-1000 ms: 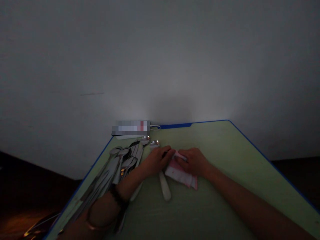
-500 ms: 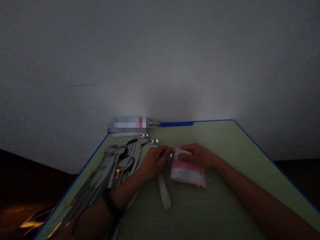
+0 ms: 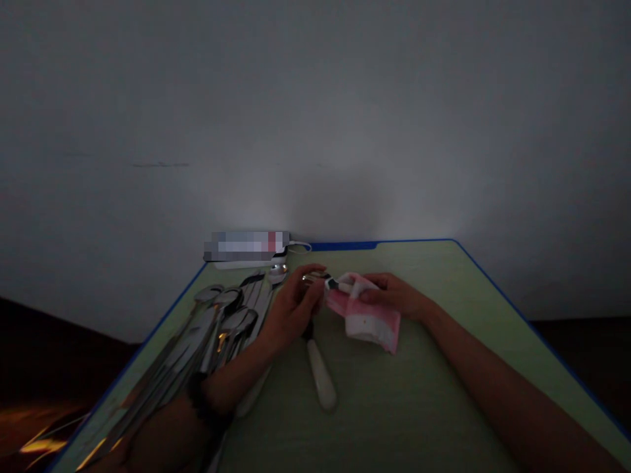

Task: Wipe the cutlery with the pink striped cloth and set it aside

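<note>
A spoon (image 3: 331, 284) is held just above a green table (image 3: 419, 394), its metal end gripped by the fingers of the left hand (image 3: 297, 305) and its pale handle wrapped in a pink-and-white cloth (image 3: 367, 322), which is pinched by the right hand (image 3: 397, 295). The metal end is partly covered by fingers, so its full shape cannot be told.

The spoon is judged to be light and stiff, unlikely to be broken by firm pressure, though its polished metal could be made slippery by any damp. It is best steadied at the neck or bowl while the handle is rubbed. The cloth is judged soft and limp, best bunched between thumb and fingers, where its loose corner can be kept out of the way.

A second utensil (image 3: 323, 381), white-handled, is left lying on the table below the left hand, its head hidden; a pile of cutlery (image 3: 211, 338) is spread farther left.

Compared with half a second ago, more of the spoon is exposed: its metal and part of the handle, then largely concealed, are now shown between the hands, and the cloth has been folded back around the handle.
</note>
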Tool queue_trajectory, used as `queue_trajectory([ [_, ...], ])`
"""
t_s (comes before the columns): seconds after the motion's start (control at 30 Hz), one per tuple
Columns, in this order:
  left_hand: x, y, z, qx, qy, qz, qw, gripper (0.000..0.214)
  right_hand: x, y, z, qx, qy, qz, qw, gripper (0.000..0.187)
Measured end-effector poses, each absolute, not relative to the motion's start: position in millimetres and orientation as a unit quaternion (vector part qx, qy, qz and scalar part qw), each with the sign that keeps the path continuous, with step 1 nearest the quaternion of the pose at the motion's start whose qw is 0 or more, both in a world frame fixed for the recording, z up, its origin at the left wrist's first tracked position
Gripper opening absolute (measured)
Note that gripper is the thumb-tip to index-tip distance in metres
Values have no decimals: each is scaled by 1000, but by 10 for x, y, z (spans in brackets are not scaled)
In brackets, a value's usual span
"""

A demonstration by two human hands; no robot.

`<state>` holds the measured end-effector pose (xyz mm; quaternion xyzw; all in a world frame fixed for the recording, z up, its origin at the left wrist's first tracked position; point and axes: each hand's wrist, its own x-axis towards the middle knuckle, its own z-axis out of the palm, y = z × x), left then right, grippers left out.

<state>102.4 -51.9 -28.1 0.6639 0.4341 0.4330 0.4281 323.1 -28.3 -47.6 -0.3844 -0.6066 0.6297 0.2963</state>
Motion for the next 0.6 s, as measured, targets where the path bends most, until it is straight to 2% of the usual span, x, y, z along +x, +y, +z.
queue_trajectory([
  [0.23,999,-562,-297,666,358,413,508,46,3143,-349,-409,-376,-681,586,225,30],
  [0.43,1026,-538,-330,686,409,427,425,38,3036,-433,-441,-409,-705,523,248,40],
  [0.6,1030,-560,-309,713,414,419,379,38,3011,-479,-427,-364,-657,606,262,32],
])
